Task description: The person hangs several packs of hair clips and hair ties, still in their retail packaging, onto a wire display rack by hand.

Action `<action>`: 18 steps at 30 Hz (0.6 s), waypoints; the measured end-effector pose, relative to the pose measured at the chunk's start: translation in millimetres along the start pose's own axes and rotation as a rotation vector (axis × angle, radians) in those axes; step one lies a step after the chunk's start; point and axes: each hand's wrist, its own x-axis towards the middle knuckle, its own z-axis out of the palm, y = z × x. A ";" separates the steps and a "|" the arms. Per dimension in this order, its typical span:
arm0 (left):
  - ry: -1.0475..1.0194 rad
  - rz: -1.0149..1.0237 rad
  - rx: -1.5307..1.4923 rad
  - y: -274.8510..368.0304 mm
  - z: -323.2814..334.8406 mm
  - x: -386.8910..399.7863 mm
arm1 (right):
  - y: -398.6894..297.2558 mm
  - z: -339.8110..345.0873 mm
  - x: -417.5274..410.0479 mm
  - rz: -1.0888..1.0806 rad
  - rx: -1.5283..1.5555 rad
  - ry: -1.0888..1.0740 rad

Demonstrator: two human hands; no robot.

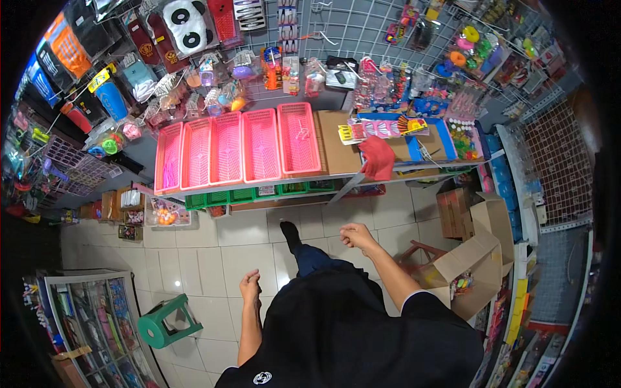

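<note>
My left hand [250, 286] hangs over the tiled floor, fingers loosely curled, with nothing seen in it. Ahead of my body on the right, my right hand [356, 236] is raised with bent fingers and also shows nothing in its grasp. Beyond both hands, a metal shelf [335, 174] carries a row of pink plastic baskets [262, 145]; the leftmost holds pink items and the rightmost a small pink thing. A red cloth [377, 157] drapes over the shelf's front edge. Beside it lie carded goods [383, 128] and a blue tray [444, 138].
A green plastic stool [167, 322] stands on the left by a glass display case [97, 330]. At right are an open cardboard box [473, 271] and a reddish-brown stool [422, 254]. Green baskets [242, 195] sit below the shelf; packaged goods hang on a wire grid [335, 29].
</note>
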 end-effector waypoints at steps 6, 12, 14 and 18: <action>-0.028 -0.051 0.023 -60.8 -6.0 -36.0 | 9.2 -88.2 -15.7 -0.074 0.499 0.348; -0.053 -0.030 0.016 -40.1 11.7 -45.9 | -92.4 -145.2 -0.9 -0.365 0.644 0.491; -0.035 -0.005 -0.004 -27.3 22.2 -43.4 | -123.4 -154.5 20.0 -0.397 0.646 0.468; -0.026 0.055 -0.009 4.6 62.7 -31.6 | -157.8 -195.3 94.7 -0.321 0.750 0.414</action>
